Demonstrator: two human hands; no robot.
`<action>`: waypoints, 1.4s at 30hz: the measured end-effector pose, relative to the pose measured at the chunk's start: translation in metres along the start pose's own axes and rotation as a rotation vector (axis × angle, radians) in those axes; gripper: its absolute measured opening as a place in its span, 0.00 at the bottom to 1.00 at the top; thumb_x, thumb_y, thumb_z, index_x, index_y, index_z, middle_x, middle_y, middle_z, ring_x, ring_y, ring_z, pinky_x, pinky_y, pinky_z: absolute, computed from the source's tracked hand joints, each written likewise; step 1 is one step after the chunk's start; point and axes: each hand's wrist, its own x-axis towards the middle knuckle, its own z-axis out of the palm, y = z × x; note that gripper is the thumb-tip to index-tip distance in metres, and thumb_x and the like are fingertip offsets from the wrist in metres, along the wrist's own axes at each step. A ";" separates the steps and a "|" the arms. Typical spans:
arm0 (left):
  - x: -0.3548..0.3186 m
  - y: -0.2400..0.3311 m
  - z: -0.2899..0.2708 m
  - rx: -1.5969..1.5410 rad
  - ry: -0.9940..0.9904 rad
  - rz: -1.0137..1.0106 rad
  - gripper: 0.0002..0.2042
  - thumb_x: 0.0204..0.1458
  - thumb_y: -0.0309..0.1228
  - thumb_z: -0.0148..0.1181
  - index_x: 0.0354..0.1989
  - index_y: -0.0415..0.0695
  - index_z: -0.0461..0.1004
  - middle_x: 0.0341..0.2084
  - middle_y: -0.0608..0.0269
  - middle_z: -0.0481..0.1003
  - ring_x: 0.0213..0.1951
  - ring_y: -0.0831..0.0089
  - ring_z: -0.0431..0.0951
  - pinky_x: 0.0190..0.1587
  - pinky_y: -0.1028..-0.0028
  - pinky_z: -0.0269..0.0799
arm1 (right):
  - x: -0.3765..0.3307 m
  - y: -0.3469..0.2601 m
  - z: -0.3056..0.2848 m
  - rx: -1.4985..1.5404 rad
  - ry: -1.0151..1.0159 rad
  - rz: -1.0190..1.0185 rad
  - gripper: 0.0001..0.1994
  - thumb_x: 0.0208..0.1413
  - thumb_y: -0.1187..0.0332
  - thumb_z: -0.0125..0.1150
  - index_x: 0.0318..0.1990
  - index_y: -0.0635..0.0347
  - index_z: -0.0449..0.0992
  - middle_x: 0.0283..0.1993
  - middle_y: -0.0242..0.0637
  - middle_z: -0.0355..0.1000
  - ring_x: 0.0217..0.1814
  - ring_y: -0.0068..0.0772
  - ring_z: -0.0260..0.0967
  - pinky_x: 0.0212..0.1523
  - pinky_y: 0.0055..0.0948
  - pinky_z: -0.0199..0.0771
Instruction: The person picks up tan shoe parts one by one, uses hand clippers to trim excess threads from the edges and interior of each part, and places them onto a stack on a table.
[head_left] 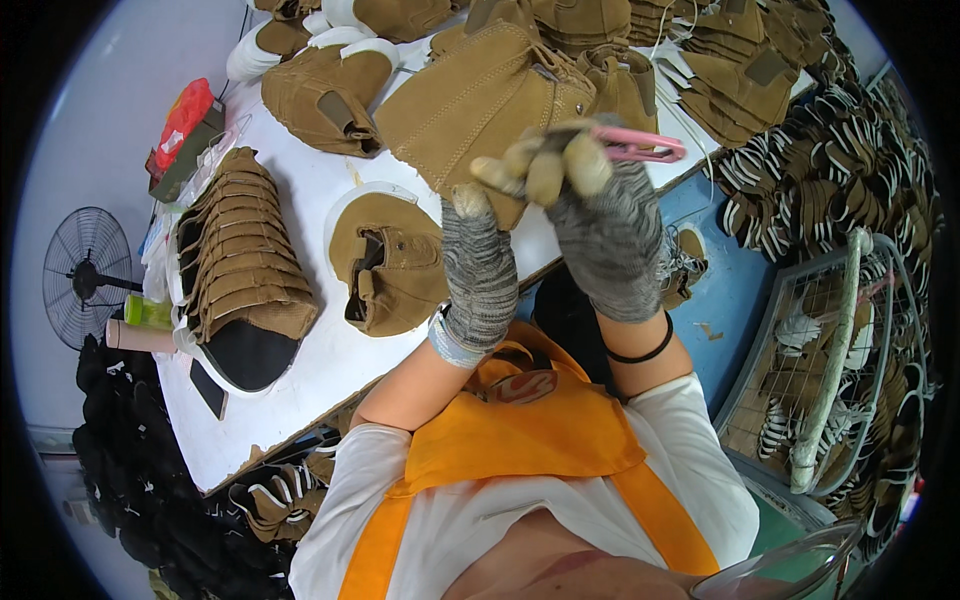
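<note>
Both my hands wear grey knit gloves with yellowish fingertips. My left hand (478,262) is closed on the lower edge of a brown suede boot upper (478,105), which shows stitched seams and lace eyelets. My right hand (607,228) is closed around scissors with a pink looped handle (642,146); their blades are hidden and the fingers are blurred. The right fingertips are close to the upper's edge, and whether they touch it I cannot tell. Left of my left hand, another brown upper (392,275) lies on the white table (290,405).
A row of stacked brown uppers (245,250) stands at the left, by a phone (208,388) and a pink cup (140,337). More uppers (735,85) pile up at the back. A wire cart (835,370) with shoe parts is at the right. A fan (88,275) stands far left.
</note>
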 end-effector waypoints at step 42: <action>0.001 0.006 0.014 0.283 0.044 -0.033 0.16 0.56 0.36 0.59 0.46 0.37 0.71 0.37 0.60 0.74 0.39 0.74 0.73 0.43 0.75 0.70 | -0.017 0.002 -0.009 -0.246 -0.136 0.107 0.19 0.55 0.65 0.57 0.54 0.61 0.72 0.31 0.38 0.70 0.32 0.37 0.67 0.34 0.31 0.71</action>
